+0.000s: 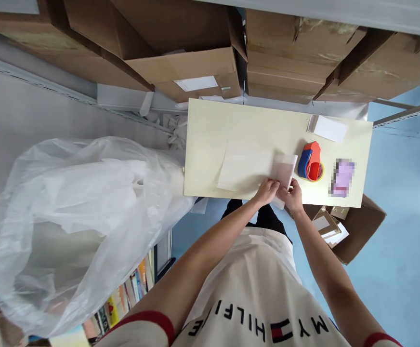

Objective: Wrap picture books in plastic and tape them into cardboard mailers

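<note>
Both hands meet at the near edge of a small cream table [210, 130]. My left hand [267, 191] and my right hand [294, 195] pinch the near end of a small translucent white pouch [284, 169], fingers closed on it. The pouch lies partly over a flat pale sheet or envelope [244, 166] on the table. Just right of my right hand stands a red and blue tape dispenser [310, 162].
A white slip [328, 128] lies at the table's far right and a blurred purple item [342, 178] at its right. Cardboard boxes [184, 53] are stacked behind. A big clear plastic bag [80, 221] bulges at left. An open carton [354, 226] sits on the blue floor.
</note>
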`<state>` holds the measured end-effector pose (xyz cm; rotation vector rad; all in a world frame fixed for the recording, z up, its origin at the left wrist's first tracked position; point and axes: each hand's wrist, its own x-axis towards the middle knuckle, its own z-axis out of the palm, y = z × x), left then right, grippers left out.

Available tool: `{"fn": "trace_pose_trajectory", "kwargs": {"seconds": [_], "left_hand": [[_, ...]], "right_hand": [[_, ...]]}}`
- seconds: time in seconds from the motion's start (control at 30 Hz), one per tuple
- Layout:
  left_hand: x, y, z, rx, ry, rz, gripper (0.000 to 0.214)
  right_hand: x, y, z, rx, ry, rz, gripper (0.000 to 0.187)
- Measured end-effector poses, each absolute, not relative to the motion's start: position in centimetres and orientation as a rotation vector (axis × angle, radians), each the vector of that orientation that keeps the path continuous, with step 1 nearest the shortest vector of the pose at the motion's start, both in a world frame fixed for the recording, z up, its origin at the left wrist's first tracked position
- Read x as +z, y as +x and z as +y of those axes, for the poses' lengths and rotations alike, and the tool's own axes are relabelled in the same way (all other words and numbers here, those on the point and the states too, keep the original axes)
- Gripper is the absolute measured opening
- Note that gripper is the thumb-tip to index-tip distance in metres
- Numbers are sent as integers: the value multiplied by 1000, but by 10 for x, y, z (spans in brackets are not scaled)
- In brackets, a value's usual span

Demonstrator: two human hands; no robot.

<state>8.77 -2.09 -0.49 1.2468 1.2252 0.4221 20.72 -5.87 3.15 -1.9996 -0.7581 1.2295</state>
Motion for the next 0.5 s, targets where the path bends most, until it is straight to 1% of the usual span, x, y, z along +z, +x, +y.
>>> {"fn": "trace_pose_trajectory", "kwargs": {"seconds": [0.13,0.27,0.37,0.5], "left_hand": [[-5,63,-13,569,998,1101,40],[-6,41,-4,628,956,1201,42],[-11,28,2,576,1053,1306,43],[-17,13,4,518,1211,1458,40]], "right_hand": [[22,179,-43,1316,-1942,-899,50],[7,161,-39,1291,-1934,-929,60],[-3,166,-47,1248,-1957,-964,56],[-13,182,-64,1084,-2095,-971,53]]}}
